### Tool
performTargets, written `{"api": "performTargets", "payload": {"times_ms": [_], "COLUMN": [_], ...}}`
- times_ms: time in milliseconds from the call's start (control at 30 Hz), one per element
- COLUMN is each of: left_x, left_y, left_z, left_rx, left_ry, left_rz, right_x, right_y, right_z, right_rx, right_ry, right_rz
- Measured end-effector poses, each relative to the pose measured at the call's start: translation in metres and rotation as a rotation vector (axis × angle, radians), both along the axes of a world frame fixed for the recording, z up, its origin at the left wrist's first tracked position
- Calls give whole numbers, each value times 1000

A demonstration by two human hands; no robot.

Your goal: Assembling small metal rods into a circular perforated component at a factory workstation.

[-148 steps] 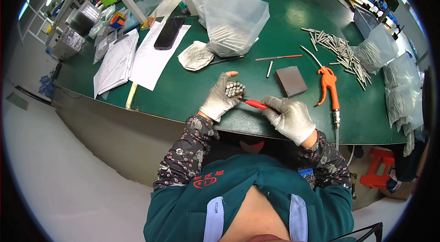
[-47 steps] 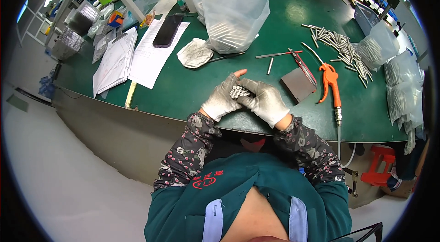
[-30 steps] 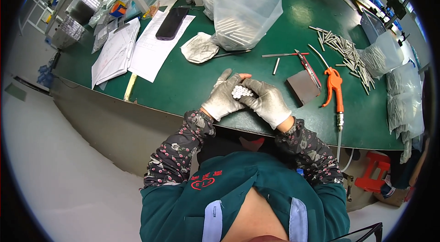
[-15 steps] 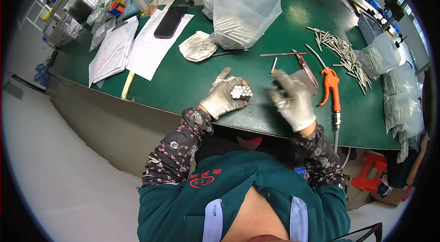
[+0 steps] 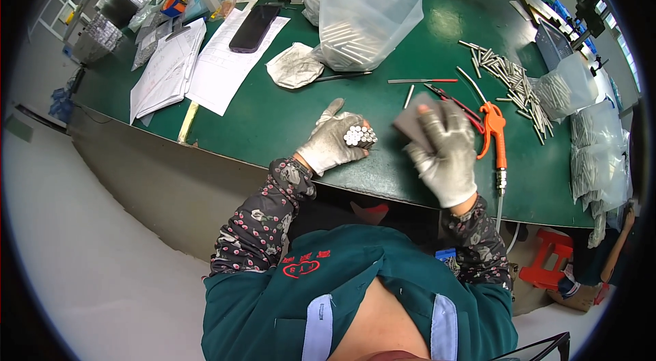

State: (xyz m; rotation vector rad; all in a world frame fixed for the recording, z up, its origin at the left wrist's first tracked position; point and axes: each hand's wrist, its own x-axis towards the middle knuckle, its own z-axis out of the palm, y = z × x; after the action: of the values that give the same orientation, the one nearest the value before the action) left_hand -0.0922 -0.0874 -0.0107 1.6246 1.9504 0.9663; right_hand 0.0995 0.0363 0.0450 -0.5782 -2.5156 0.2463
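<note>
My left hand (image 5: 331, 141), in a grey work glove, is closed around a bundle of short metal rods (image 5: 359, 135) whose round ends face up, just above the green table (image 5: 273, 122). My right hand (image 5: 445, 150), also gloved, holds a flat dark grey square pad (image 5: 411, 123) lifted off the table, right beside the bundle. An orange air blow gun (image 5: 493, 134) lies just right of my right hand, with red-handled cutters (image 5: 454, 100) behind it.
A clear plastic bag of metal rods (image 5: 359, 19) stands at the back, a crumpled grey cloth (image 5: 294, 65) beside it. Loose rods (image 5: 509, 77) and bagged rods (image 5: 588, 149) lie at the right. Papers (image 5: 208, 67) and a dark phone (image 5: 254, 19) lie at the left. A red stool (image 5: 547, 258) stands below the table.
My right hand let go of the red-handled cutters, which now lie on the table. It left the bundle, reached right and picked up the grey square pad. The left hand keeps the rods.
</note>
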Motion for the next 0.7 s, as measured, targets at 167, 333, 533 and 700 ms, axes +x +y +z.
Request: {"api": "performTargets", "payload": {"times_ms": [167, 333, 533, 700], "left_x": [-18, -12, -4, -12], "left_y": [-5, 6, 3, 2], "left_z": [-46, -36, -4, -34], "left_rx": [20, 24, -16, 86], "left_ry": [-361, -109, 129, 278], "left_rz": [-60, -18, -68, -47], "right_x": [-36, -44, -44, -39], "right_y": [-31, -14, 18, -15], "right_z": [19, 26, 20, 14], "right_rx": [-39, 98, 194, 93], "right_ry": [-36, 36, 18, -59], "right_rz": [481, 229, -37, 412]}}
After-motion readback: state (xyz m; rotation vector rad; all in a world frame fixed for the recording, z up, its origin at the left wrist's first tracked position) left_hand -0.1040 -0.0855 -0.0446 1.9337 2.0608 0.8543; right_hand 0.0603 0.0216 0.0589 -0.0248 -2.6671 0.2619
